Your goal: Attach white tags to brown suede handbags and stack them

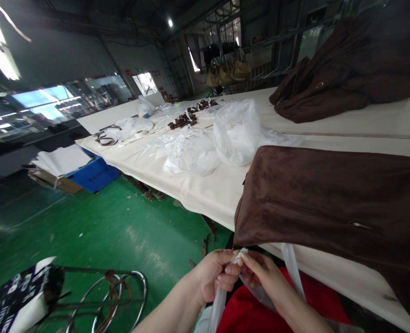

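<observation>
At the bottom centre, my left hand (218, 274) is closed round a twisted strip of thin white material (238, 256). My right hand (260, 270) pinches the same strip just to the right, the fingertips of both hands almost touching. Lengths of the white strip hang below the hands and over the red cloth (246, 310) at my lap. Just above my hands, a large brown bag (330, 194) with a zipper lies at the edge of the cream-covered table (205, 194). The hands are close to the bag's lower left corner.
Clear plastic bags (238, 132) and small dark brown pieces (184, 121) lie on the table. More brown material (330, 83) is at the back right. A blue box (94, 173) stands on the green floor (149, 236); a metal-framed stool (121, 296) is at lower left.
</observation>
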Demonstrator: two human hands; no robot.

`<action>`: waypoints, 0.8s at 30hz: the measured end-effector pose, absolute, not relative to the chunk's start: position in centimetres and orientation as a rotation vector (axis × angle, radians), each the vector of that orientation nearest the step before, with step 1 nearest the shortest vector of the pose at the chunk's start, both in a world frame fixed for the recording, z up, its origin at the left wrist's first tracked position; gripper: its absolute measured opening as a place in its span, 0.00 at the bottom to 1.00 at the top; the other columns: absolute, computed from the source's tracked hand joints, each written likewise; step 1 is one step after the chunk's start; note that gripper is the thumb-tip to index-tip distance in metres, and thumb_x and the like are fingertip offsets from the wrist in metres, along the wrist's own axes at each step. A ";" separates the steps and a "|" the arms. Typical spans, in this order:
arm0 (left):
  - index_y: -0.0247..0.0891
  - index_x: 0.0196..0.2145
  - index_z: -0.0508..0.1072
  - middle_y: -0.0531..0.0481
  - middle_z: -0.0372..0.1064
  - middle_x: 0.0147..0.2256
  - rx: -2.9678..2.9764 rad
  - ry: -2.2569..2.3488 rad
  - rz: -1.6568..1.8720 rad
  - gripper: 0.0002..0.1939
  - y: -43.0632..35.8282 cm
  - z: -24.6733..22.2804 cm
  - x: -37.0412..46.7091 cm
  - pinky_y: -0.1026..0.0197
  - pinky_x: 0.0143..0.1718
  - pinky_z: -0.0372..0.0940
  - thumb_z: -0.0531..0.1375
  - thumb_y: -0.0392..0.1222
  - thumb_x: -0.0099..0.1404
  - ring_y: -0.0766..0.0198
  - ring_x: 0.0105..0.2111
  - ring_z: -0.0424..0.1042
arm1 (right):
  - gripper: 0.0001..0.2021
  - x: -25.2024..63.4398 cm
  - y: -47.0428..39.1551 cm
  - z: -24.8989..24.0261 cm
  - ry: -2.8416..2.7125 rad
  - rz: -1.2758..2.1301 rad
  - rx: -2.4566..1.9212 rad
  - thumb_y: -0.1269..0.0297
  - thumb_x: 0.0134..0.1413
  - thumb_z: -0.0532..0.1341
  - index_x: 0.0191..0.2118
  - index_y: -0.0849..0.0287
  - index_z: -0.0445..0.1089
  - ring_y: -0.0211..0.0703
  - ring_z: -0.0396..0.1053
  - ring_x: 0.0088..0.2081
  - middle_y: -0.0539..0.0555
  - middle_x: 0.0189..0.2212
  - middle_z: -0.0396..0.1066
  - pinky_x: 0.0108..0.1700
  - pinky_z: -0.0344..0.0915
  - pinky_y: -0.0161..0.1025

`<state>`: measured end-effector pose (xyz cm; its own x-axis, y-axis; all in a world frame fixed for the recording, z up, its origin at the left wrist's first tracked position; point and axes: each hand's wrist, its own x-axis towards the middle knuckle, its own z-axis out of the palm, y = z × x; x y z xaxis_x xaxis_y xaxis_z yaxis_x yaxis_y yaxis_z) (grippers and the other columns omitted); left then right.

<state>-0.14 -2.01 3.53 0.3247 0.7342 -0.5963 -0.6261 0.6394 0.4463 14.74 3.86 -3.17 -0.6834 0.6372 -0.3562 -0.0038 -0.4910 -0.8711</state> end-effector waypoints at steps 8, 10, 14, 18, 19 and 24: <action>0.33 0.26 0.71 0.51 0.62 0.15 0.025 0.814 0.716 0.21 -4.2 1.2 0.4 0.69 0.09 0.43 0.50 0.52 0.66 0.71 0.10 0.56 | 0.22 14.1 3.1 -1.8 -0.958 2.431 -0.854 0.45 0.47 0.67 0.38 0.61 0.76 0.43 0.70 0.35 0.55 0.31 0.74 0.40 0.66 0.39; 0.30 0.29 0.73 0.44 0.68 0.19 0.115 0.852 0.700 0.32 -5.1 0.7 0.2 0.67 0.12 0.53 0.45 0.62 0.65 0.66 0.14 0.65 | 0.21 14.0 3.0 -1.7 -0.844 2.404 -0.909 0.48 0.42 0.70 0.37 0.61 0.77 0.41 0.70 0.33 0.54 0.30 0.74 0.39 0.66 0.37; 0.27 0.33 0.75 0.40 0.74 0.28 0.357 1.111 0.859 0.34 -6.2 0.6 -2.3 0.64 0.25 0.64 0.50 0.67 0.63 0.62 0.25 0.74 | 0.19 13.7 3.1 -2.2 -0.693 2.246 -1.033 0.52 0.34 0.75 0.29 0.62 0.76 0.38 0.69 0.28 0.52 0.26 0.74 0.33 0.66 0.35; 0.30 0.34 0.73 0.41 0.74 0.30 0.407 1.402 1.058 0.30 -6.7 0.9 -5.4 0.62 0.31 0.65 0.56 0.66 0.60 0.61 0.29 0.74 | 0.18 13.2 3.2 -2.9 -0.634 2.179 -1.119 0.55 0.31 0.76 0.26 0.62 0.74 0.36 0.67 0.24 0.50 0.22 0.72 0.27 0.64 0.33; 0.30 0.35 0.73 0.42 0.74 0.30 0.401 1.430 1.095 0.30 -6.9 0.9 -5.8 0.62 0.31 0.65 0.56 0.65 0.60 0.61 0.29 0.74 | 0.18 13.2 3.1 -3.0 -0.633 2.170 -1.122 0.55 0.31 0.76 0.26 0.62 0.74 0.36 0.67 0.24 0.50 0.22 0.71 0.27 0.64 0.33; 0.30 0.35 0.72 0.44 0.73 0.29 0.375 1.425 1.153 0.28 -7.5 0.7 -5.4 0.64 0.30 0.63 0.58 0.63 0.60 0.64 0.27 0.73 | 0.18 13.2 2.9 -2.7 -0.647 2.153 -1.101 0.56 0.32 0.76 0.25 0.60 0.70 0.34 0.64 0.22 0.47 0.20 0.69 0.25 0.62 0.32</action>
<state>-5.39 -7.45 0.70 -0.2436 0.7867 -0.5672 -0.3911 0.4555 0.7997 13.17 2.92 -2.68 -0.4544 0.7172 -0.5283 -0.3070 -0.6828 -0.6630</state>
